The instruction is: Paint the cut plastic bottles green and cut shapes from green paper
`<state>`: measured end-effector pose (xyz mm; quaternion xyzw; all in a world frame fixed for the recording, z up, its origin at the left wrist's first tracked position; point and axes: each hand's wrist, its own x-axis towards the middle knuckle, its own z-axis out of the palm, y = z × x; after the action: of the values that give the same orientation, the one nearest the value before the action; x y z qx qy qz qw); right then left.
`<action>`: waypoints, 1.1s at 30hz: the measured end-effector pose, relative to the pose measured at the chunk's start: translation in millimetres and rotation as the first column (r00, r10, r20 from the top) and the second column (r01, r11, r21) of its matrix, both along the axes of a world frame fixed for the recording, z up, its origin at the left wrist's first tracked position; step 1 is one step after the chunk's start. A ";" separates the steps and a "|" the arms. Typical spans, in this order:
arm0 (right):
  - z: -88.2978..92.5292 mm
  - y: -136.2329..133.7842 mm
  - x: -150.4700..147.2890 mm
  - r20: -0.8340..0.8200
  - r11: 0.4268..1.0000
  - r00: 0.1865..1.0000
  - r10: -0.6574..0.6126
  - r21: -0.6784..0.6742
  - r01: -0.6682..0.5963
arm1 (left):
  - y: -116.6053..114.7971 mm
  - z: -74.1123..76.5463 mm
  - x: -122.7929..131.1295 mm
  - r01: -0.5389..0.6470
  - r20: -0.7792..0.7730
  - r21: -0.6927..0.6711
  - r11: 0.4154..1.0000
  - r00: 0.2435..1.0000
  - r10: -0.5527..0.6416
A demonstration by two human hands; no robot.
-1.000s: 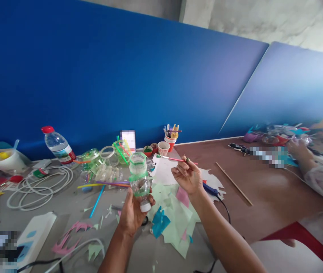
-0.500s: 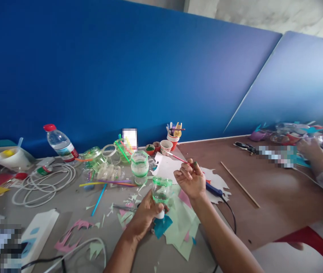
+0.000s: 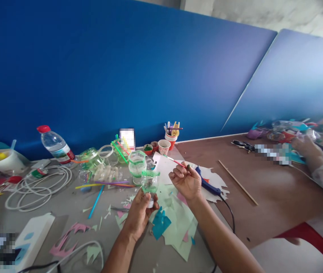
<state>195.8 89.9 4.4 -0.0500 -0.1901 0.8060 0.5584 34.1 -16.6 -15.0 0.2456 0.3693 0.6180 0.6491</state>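
My left hand (image 3: 140, 212) is closed around the lower part of a cut clear plastic bottle piece (image 3: 150, 182), which has green paint at its rim and middle and a white cap at the bottom. A paintbrush (image 3: 175, 160) with a red handle is pinched in my right hand (image 3: 186, 181), its tip pointing up and left. Green paint marks a fingertip of that hand. Behind the bottle piece stands another clear plastic piece (image 3: 137, 167) with green-painted bands. Small paint cups (image 3: 148, 149) sit farther back, beside a paper cup (image 3: 164, 146).
A blue glue gun (image 3: 209, 185) with a black cable lies on white paper. Green paper sheets (image 3: 178, 223), straws (image 3: 96, 201), a coiled white cable (image 3: 38, 189) and a red-capped bottle (image 3: 56, 144) are spread about. A wooden stick (image 3: 238, 183) and another person's hand (image 3: 306, 149) are at right.
My left hand has moved the bottle piece left and slightly up, away from my right hand. The right hand has turned a little, still with the paintbrush.
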 end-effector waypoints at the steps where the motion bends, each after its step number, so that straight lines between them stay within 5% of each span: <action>1: -0.2 -0.2 0.1 0.000 1.000 1.000 0.017 0.010 -0.017 | -0.6 -0.5 0.0 0.013 0.010 0.006 1.000 1.000 -0.013; 20: 3.0 -7.1 -1.3 0.081 0.976 0.995 0.064 0.201 -0.079 | -11.4 8.3 -4.2 0.077 0.097 0.143 0.987 0.991 -0.091; 33: 3.0 -15.6 -3.8 0.300 0.915 0.953 -0.038 0.394 -0.088 | -8.0 4.7 -2.3 -0.079 -0.058 0.185 0.980 0.994 0.091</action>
<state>192.0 74.3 7.4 -0.0538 -0.4356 0.7395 0.5104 31.9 -24.6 -10.3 0.3086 0.3425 0.6679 0.5843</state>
